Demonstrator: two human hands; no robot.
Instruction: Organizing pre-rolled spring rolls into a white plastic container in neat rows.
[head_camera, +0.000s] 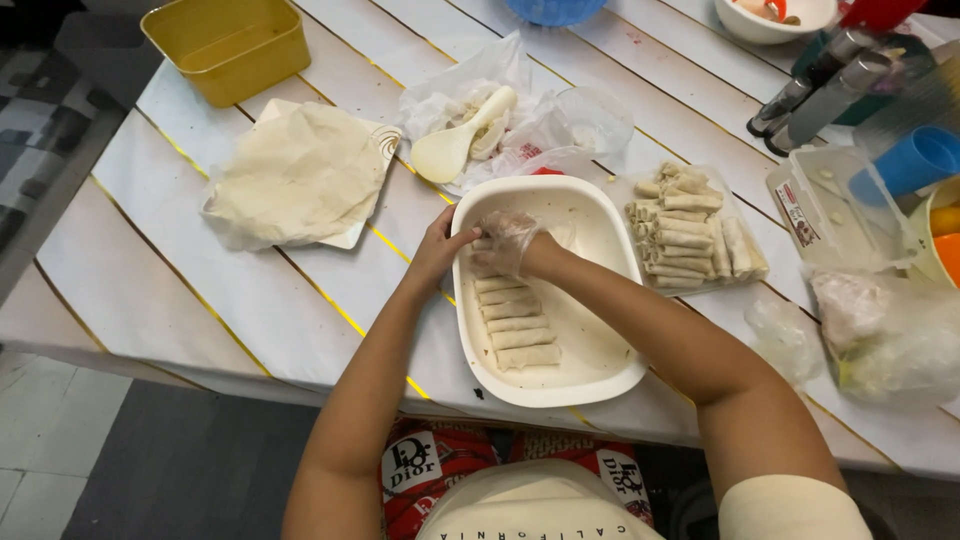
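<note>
A white rectangular tray lies in front of me with a row of pale spring rolls along its left side. My left hand grips the tray's left rim. My right hand, in a thin clear plastic glove, rests inside the tray at the top of the row, its fingers closed on a roll there. A pile of several more rolled spring rolls sits on clear plastic to the right of the tray.
A stack of thin wrapper sheets lies on a white plate at left. A yellow tub stands at the back left. A pale spoon lies on crumpled plastic behind the tray. Clear containers, a blue cup and plastic bags crowd the right.
</note>
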